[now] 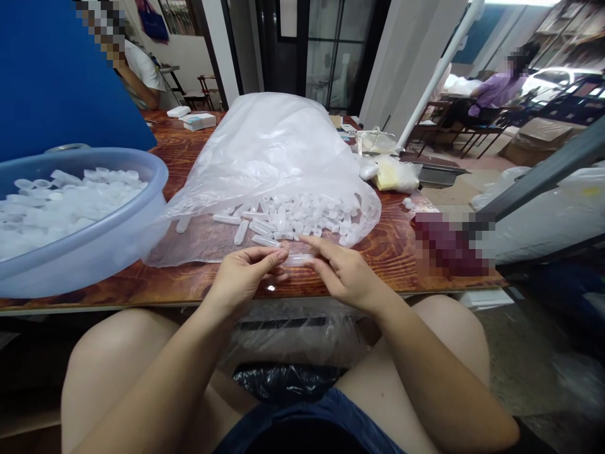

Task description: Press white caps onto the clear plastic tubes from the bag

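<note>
Between my two hands, just above the table's front edge, lies a small translucent plastic tube point(299, 259), held level. My left hand point(250, 268) pinches its left end between thumb and forefinger. At the other end, the thumb and fingers of my right hand point(343, 271) close around the tube's tip. Right behind the hands, a pile of short white plastic caps point(312, 214) and several loose tubes point(241, 232) lies in the mouth of a large clear plastic bag point(278, 139). My fingers partly hide the held tube's ends.
A blue plastic basin point(142, 217) full of translucent pieces stands at the left on the wooden table point(401, 246). Small packets point(394, 173) and a metal tray point(439, 173) are at the right. A slanted grey pole point(534, 173) crosses the right side. Two people sit farther back.
</note>
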The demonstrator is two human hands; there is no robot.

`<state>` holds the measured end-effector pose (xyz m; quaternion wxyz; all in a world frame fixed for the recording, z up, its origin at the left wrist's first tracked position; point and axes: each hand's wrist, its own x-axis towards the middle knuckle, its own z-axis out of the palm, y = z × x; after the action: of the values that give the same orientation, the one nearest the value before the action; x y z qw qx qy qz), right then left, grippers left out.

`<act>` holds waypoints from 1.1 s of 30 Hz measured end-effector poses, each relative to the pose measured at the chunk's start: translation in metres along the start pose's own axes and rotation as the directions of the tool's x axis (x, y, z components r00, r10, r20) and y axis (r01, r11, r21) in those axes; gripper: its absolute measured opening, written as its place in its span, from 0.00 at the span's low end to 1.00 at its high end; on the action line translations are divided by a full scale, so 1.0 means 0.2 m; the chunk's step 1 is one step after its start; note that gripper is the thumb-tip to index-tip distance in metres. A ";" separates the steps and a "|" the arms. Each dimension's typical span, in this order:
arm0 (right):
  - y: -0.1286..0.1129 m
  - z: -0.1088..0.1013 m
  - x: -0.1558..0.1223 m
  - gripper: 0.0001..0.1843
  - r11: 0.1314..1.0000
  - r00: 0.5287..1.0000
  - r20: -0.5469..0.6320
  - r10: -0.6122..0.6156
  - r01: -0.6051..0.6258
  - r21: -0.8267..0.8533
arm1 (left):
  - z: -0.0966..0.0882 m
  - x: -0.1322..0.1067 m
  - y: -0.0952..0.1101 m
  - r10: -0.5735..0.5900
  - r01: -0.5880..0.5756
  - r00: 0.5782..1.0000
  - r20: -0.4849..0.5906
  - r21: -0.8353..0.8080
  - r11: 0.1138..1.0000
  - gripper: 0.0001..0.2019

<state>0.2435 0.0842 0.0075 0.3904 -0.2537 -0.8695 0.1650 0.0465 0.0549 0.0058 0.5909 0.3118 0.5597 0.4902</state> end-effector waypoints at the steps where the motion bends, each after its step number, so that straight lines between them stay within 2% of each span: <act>1: 0.00 0.00 0.00 0.18 0.993 0.995 0.018 0.093 -0.094 0.072 | 0.00 0.00 0.00 -0.008 0.008 1.000 0.001 -0.006 1.000 0.23; 4: -0.01 0.01 0.00 0.17 0.911 0.947 0.101 0.304 -0.320 0.261 | 0.01 0.00 0.00 -0.004 0.004 1.000 0.001 -0.022 1.000 0.22; 6: -0.02 0.02 0.00 0.15 0.889 0.941 0.090 0.326 -0.338 0.308 | 0.01 0.00 0.00 0.009 -0.010 1.000 -0.006 -0.021 1.000 0.22; 8: -0.02 0.03 0.00 0.10 0.949 0.975 -0.016 0.222 -0.212 0.233 | 0.01 0.00 0.00 0.003 -0.004 1.000 -0.019 -0.026 1.000 0.22; 10: -0.02 0.03 -0.01 0.07 0.997 0.995 -0.099 0.030 -0.022 0.080 | 0.02 0.00 0.00 -0.009 0.007 0.999 -0.030 -0.058 0.998 0.22; 13: -0.01 0.03 -0.01 0.09 0.979 0.976 -0.097 -0.193 0.185 -0.083 | 0.02 0.01 0.00 -0.036 0.036 0.999 -0.004 -0.118 0.992 0.21; 17: -0.01 0.02 -0.02 0.12 0.954 0.956 -0.071 -0.285 0.276 -0.116 | 0.02 0.01 0.00 -0.087 0.097 0.993 0.073 -0.150 0.984 0.21; 19: -0.02 0.02 -0.02 0.11 0.976 0.971 -0.103 -0.217 0.214 -0.040 | 0.01 0.01 0.01 -0.097 0.109 0.992 0.085 -0.158 0.981 0.22; 20: -0.02 0.02 -0.02 0.11 0.991 0.985 -0.112 -0.133 0.136 0.018 | 0.01 0.01 0.01 -0.099 0.111 0.992 0.084 -0.158 0.981 0.22; 22: -0.03 0.01 -0.01 0.12 0.983 0.990 -0.072 0.123 -0.111 0.147 | 0.01 0.00 0.01 -0.104 0.115 0.992 0.076 -0.150 0.982 0.22; 24: -0.03 0.01 -0.01 0.16 0.901 0.930 0.030 0.366 -0.362 0.241 | 0.01 -0.01 0.02 -0.099 0.107 0.993 0.063 -0.148 0.983 0.21; 25: -0.03 0.00 -0.01 0.19 0.867 0.904 0.065 0.423 -0.425 0.259 | 0.02 -0.01 0.02 -0.088 0.096 0.995 0.056 -0.155 0.983 0.21; 26: -0.04 0.00 -0.01 0.22 0.864 0.901 0.072 0.428 -0.431 0.261 | 0.02 -0.01 0.02 -0.075 0.082 0.996 0.050 -0.165 0.983 0.20; 28: -0.04 0.00 -0.01 0.24 0.922 0.952 0.025 0.306 -0.303 0.241 | 0.03 -0.01 0.03 -0.055 0.060 0.998 0.034 -0.184 0.981 0.19; 30: -0.04 0.02 -0.01 0.16 0.964 0.983 -0.061 0.171 -0.154 0.217 | 0.03 -0.01 0.03 -0.047 0.049 0.999 0.014 -0.180 0.982 0.19; 31: -0.05 0.03 -0.01 0.11 0.963 0.981 -0.091 0.172 -0.148 0.227 | 0.03 -0.01 0.03 -0.036 0.036 0.999 0.003 -0.166 0.985 0.19; 33: -0.05 0.05 0.00 0.07 0.896 0.938 -0.082 0.338 -0.293 0.333 | 0.03 -0.03 0.02 0.059 -0.061 0.998 -0.034 -0.094 0.994 0.18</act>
<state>0.2327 0.0754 0.0053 0.4529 -0.3366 -0.7500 0.3450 0.0524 0.0515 0.0125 0.5811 0.2924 0.5355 0.5386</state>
